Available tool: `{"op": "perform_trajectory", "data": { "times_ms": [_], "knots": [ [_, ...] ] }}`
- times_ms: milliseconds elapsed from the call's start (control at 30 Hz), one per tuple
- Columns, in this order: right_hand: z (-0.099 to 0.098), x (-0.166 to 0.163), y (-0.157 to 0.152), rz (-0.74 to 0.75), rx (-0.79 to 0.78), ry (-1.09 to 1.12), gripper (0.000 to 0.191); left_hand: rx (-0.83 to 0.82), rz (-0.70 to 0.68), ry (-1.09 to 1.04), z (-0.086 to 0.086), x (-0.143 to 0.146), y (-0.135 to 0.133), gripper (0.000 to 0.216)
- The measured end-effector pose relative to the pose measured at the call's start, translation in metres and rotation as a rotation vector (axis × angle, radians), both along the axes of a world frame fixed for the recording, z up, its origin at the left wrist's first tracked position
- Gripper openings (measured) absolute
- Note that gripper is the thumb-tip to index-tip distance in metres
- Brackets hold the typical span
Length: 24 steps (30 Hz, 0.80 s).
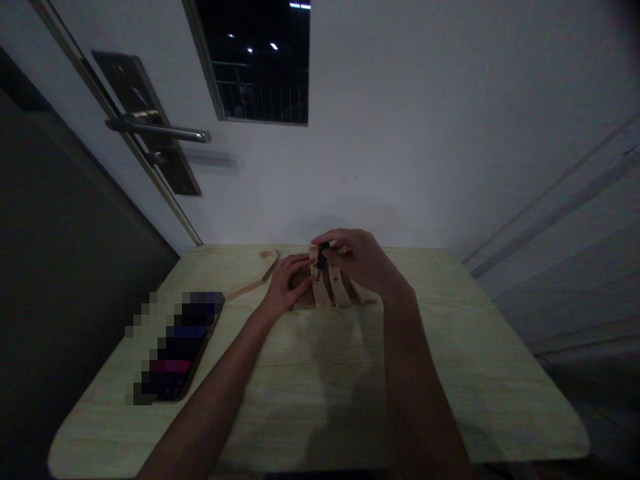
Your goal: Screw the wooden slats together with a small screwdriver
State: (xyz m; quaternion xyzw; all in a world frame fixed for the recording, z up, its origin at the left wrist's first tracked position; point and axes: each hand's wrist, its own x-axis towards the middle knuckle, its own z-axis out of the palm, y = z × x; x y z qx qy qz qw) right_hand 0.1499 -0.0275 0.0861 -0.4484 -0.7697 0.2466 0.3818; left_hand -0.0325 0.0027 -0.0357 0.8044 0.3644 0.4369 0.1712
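A small assembly of curved wooden slats (334, 292) stands at the far middle of a pale wooden table (320, 387). My left hand (286, 283) rests against its left side, fingers curled on the wood. My right hand (357, 260) is above the slats, pinching a small black tool or screw-like part (321, 255) between thumb and fingers at the top of the assembly. A loose curved wooden strip (253, 280) lies on the table just left of my left hand.
A phone with a lit, blurred screen (177, 347) lies at the table's left. Behind the table is a white wall with a dark window (260, 60). A door with a metal lever handle (160, 130) is at the left.
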Motion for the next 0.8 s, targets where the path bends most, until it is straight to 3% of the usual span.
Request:
{"op": "perform_trajectory", "data": {
  "times_ms": [533,800],
  "knots": [
    [-0.0018,-0.0011,0.0025,0.040,0.006,0.002,0.020,0.011,0.020,-0.020,-0.0002,0.0006,-0.0014,0.033],
    [-0.0027,0.0006,0.0026,-0.068,0.039,0.003,0.023,0.002,0.021,-0.020,0.0001,0.0003,-0.0012,0.032]
  ]
}}
